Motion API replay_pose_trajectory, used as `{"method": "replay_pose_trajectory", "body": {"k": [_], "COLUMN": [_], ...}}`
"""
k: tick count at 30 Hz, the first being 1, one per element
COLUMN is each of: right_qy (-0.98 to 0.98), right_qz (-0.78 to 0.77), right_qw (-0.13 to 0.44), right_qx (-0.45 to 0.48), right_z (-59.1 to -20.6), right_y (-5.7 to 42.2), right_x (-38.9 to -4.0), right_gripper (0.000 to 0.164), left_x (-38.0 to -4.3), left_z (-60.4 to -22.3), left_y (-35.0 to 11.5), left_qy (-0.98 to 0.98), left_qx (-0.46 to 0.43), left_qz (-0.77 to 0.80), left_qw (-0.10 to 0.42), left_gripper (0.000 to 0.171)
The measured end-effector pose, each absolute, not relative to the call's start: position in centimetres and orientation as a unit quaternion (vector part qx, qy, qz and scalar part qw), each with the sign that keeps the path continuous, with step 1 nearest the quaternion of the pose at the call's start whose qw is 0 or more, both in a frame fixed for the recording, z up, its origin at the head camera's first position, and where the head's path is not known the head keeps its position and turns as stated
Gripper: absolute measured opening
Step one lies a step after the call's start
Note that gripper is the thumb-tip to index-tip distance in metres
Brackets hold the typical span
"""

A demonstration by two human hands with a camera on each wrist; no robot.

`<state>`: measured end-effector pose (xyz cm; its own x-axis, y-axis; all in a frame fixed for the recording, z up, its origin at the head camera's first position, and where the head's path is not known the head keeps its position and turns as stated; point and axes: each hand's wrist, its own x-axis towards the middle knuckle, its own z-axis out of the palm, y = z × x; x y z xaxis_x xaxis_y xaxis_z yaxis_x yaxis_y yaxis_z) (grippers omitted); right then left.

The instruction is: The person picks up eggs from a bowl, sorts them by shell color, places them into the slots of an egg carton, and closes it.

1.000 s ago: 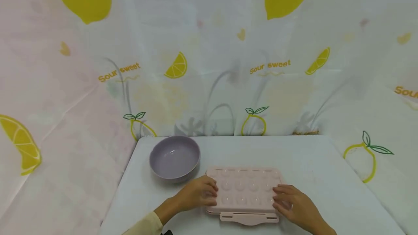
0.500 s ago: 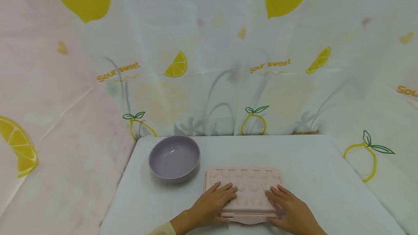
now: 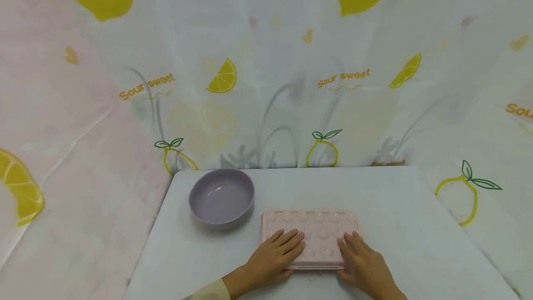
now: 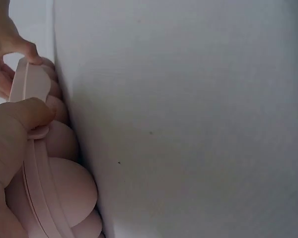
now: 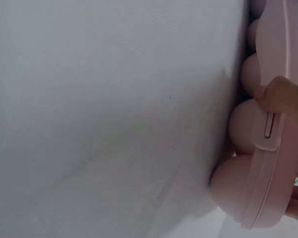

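Observation:
A pale pink egg box [image 3: 322,221] with a bumpy lid lies on the table in the head view. My left hand [image 3: 272,258] holds its front left part, fingers laid across the lid and thumb low at the front. Opposite it, my right hand [image 3: 366,265] grips the front right corner in the same manner. Both wrist views show the box's front latch flap [image 5: 270,44] folded down along the side, with each thumb pressing on it. Rounded egg cups bulge below the flap. Whatever the box contains is hidden.
A greyish purple bowl [image 3: 222,198] stands at the back left of the white table [image 3: 399,226], to the left of the box. Behind and at both sides hangs a cloth [image 3: 266,50] printed with lemons, close to the table's edges.
Both hands have moved from the box's sides onto its lid and front, the left one shifting rightward. The front flap, which stuck out toward me, is now folded down.

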<state>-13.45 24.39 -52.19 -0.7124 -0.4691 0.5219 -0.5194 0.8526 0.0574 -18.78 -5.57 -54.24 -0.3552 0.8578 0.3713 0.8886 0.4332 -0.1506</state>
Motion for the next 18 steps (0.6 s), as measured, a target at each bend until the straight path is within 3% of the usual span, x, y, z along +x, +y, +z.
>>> {"method": "replay_pose_trajectory", "body": {"k": [4,9,14,18], "right_qy": [-0.922,-0.934,-0.951,-0.954], "right_qz": [0.058,0.087,0.202,0.257], "right_qw": [0.274,0.235,0.150,0.114], "right_qx": [0.265,0.254,0.178,0.101], "right_z": [-52.1,-51.6,-49.1,-46.3], "right_y": [24.8,25.6,27.1,28.8], "right_x": [-14.0,-14.2,-15.4,-17.9], "right_gripper": [0.074,0.068,0.051,0.062], "left_x": [-19.3,-20.1,-22.0,-24.7], "left_z": [-54.0,-53.2,-51.6,-49.4], "left_y": [-5.3,-5.9,-6.9,-7.8], "left_qy": [-0.828,-0.823,-0.827,-0.853], "left_qx": [-0.528,-0.542,-0.522,-0.472], "left_qz": [-0.043,-0.131,-0.202,-0.214], "left_qw": [0.185,0.106,0.060,0.058], "left_gripper": [0.080,0.074,0.067,0.072]}}
